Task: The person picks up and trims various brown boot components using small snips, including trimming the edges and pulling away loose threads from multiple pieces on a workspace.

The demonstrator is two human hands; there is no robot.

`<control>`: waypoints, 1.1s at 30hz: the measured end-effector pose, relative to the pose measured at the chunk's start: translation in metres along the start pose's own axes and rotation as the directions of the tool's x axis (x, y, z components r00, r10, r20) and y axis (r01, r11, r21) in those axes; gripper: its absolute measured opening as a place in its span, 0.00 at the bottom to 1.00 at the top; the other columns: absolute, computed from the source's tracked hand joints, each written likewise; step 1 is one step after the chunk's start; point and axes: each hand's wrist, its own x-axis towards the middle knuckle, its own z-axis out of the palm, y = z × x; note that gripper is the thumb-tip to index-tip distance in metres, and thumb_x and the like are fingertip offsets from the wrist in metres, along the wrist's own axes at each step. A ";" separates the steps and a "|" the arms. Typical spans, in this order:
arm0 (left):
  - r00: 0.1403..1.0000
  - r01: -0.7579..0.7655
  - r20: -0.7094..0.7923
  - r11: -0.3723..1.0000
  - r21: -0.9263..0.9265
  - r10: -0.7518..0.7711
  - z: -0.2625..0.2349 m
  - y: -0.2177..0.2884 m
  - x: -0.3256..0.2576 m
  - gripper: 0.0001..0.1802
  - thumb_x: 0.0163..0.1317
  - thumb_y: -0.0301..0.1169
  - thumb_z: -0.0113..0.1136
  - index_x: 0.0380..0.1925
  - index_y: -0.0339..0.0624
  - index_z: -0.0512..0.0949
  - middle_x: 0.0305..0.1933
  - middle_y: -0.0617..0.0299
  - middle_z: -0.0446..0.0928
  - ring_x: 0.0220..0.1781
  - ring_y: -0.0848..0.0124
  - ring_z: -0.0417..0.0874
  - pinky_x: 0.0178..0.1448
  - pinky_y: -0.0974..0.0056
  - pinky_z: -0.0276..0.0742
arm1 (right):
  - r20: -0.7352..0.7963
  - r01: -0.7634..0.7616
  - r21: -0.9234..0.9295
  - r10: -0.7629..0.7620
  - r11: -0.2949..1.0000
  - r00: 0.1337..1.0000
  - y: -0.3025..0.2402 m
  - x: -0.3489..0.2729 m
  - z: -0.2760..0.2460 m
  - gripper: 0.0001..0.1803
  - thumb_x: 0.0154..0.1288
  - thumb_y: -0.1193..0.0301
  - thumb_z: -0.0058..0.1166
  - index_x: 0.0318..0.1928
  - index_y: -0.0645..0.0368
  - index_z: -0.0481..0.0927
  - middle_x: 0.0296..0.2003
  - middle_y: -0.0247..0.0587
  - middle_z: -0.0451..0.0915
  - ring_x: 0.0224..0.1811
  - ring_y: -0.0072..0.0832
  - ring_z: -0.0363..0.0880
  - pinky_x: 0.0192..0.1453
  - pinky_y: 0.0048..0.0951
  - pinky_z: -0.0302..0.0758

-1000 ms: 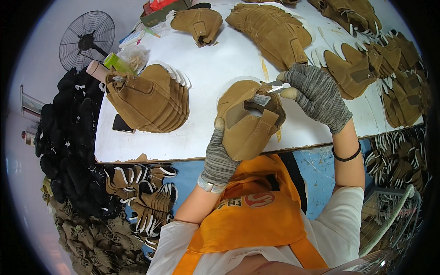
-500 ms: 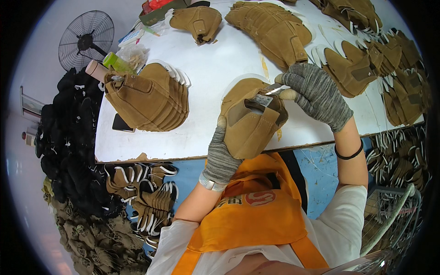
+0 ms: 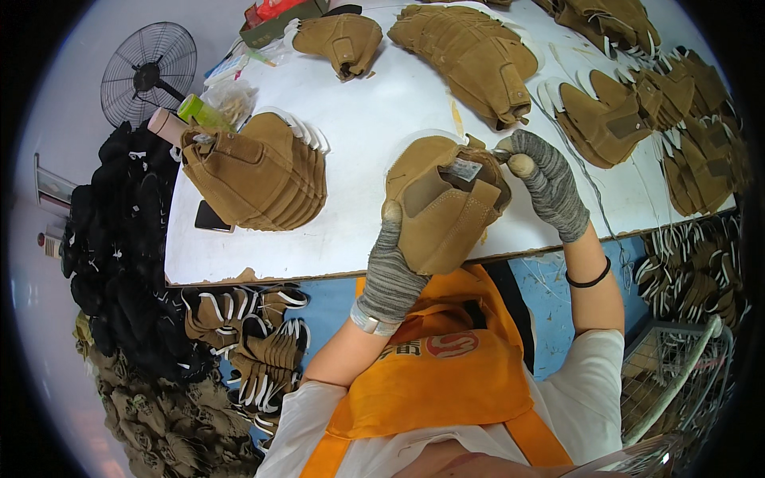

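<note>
A brown suede shoe upper (image 3: 437, 231) with grey side panels is held above the front edge of the white table. My left hand (image 3: 392, 275), in a grey knitted glove, is closed on its lower left side, thumb on the outside. Inside the opening a pale label (image 3: 464, 170) shows. At the upper right rim my right hand (image 3: 550, 183), gloved alike, is closed in a pinch on what look like small metal thread snips (image 3: 501, 154). Mostly the fingers hide them, with just the dark tips near the upper's edge.
On the white table (image 3: 351, 183) stand a stack of brown uppers (image 3: 259, 171) at left, another stack (image 3: 470, 60) at the back and more (image 3: 610, 119) at right. A phone (image 3: 213, 217) and a green-lidded bottle (image 3: 203, 111) lie left. A wire cart (image 3: 677, 374) stands lower right.
My right hand has drawn down and slightly left, and the snips' bright blade no longer shows. The upper has shifted a little right with my left hand.
</note>
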 end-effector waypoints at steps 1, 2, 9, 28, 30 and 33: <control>1.000 -0.006 -0.012 0.999 0.039 0.006 0.001 -0.001 0.000 0.35 0.67 0.54 0.43 0.66 0.43 0.55 0.66 0.48 0.61 0.66 0.54 0.65 0.69 0.48 0.64 | -0.008 0.011 0.104 -0.010 0.995 1.000 -0.005 0.000 -0.001 0.25 0.66 0.50 0.48 0.44 0.61 0.79 0.36 0.38 0.80 0.39 0.26 0.76 0.48 0.26 0.72; 1.000 -0.011 -0.023 0.997 0.079 0.013 0.001 -0.002 0.000 0.36 0.67 0.56 0.41 0.66 0.43 0.55 0.67 0.48 0.60 0.67 0.53 0.63 0.70 0.48 0.61 | -0.017 -0.059 0.155 0.063 0.986 0.998 -0.003 0.000 -0.005 0.26 0.67 0.49 0.47 0.44 0.60 0.79 0.35 0.37 0.79 0.37 0.24 0.74 0.45 0.24 0.71; 0.999 -0.037 0.014 0.993 0.115 0.036 0.005 -0.006 0.000 0.37 0.66 0.56 0.43 0.66 0.43 0.56 0.67 0.49 0.60 0.67 0.53 0.64 0.70 0.47 0.62 | -0.180 0.023 0.218 0.017 0.976 0.984 -0.012 -0.001 -0.001 0.24 0.61 0.51 0.55 0.46 0.58 0.76 0.34 0.30 0.73 0.36 0.20 0.68 0.42 0.21 0.67; 0.996 -0.083 -0.024 0.991 0.106 0.086 -0.002 -0.003 -0.004 0.35 0.66 0.54 0.47 0.65 0.42 0.57 0.64 0.50 0.64 0.64 0.55 0.68 0.67 0.50 0.67 | -0.313 0.131 -0.263 -0.213 0.956 0.926 0.006 0.011 0.012 0.15 0.61 0.71 0.57 0.47 0.64 0.74 0.37 0.41 0.76 0.41 0.32 0.76 0.50 0.30 0.75; 0.995 -0.089 -0.043 0.990 0.108 0.095 -0.001 -0.001 -0.004 0.36 0.65 0.55 0.47 0.64 0.43 0.59 0.64 0.51 0.65 0.63 0.56 0.69 0.67 0.50 0.68 | -0.429 -0.121 0.083 0.145 0.989 0.891 0.016 0.009 -0.009 0.13 0.64 0.69 0.55 0.48 0.55 0.73 0.31 0.30 0.73 0.24 0.18 0.67 0.30 0.20 0.67; 0.994 -0.090 -0.046 0.993 0.079 0.094 0.004 0.000 -0.006 0.35 0.65 0.56 0.48 0.63 0.43 0.60 0.63 0.51 0.66 0.63 0.57 0.70 0.66 0.51 0.69 | -0.440 0.134 0.735 0.317 0.665 0.840 0.014 -0.006 -0.024 0.11 0.68 0.69 0.53 0.50 0.50 0.72 0.29 0.25 0.70 0.17 0.11 0.52 0.19 0.13 0.51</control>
